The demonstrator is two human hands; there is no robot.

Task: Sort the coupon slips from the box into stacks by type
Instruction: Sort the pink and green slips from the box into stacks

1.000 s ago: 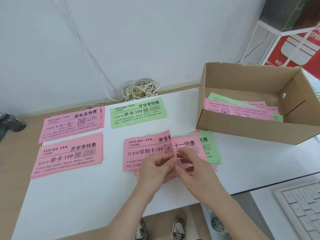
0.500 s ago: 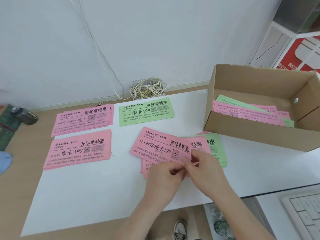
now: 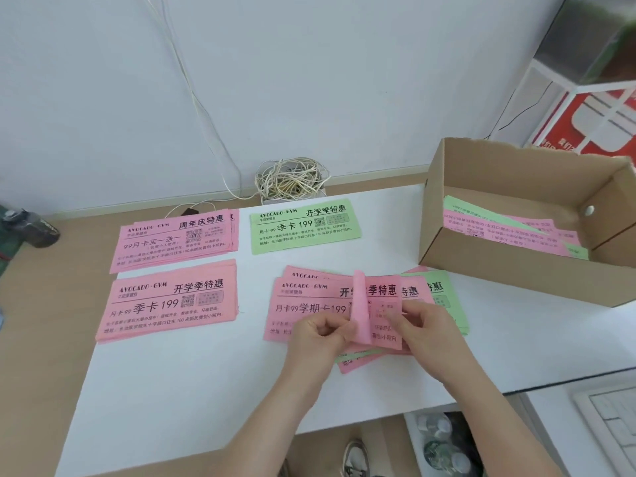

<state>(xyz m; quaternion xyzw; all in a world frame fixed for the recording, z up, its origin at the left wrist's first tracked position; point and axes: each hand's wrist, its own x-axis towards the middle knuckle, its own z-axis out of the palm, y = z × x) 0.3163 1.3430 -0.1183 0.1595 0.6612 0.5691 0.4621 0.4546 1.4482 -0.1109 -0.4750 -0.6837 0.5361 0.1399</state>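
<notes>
Over pile (image 3: 309, 299), left hand (image 3: 318, 337) pinches pink slip (image 3: 359, 304)

Your left hand (image 3: 318, 333) has lifted one end of the top pink slip (image 3: 360, 304) into an upright curl. Half a second ago that slip lay flat and tilted.

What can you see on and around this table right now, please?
Anniversary coupon stack: one, pink, far left.
Season-card coupon stack: one, pink, near left.
Season-card coupon: one visible, green, far centre.
Unsorted pile: one, pink and green, front centre.
Term-card slip: one, pink, buckled atop that pile.
Cardboard box: one, brown, right, holding more slips.
Cable coil: one, white, by the wall.
Keyboard: one, white, lower right.
Bottle: one, dark, left edge.
Left hand: one, pinching the term-card slip.
Right hand: one, pinching it too.
</notes>
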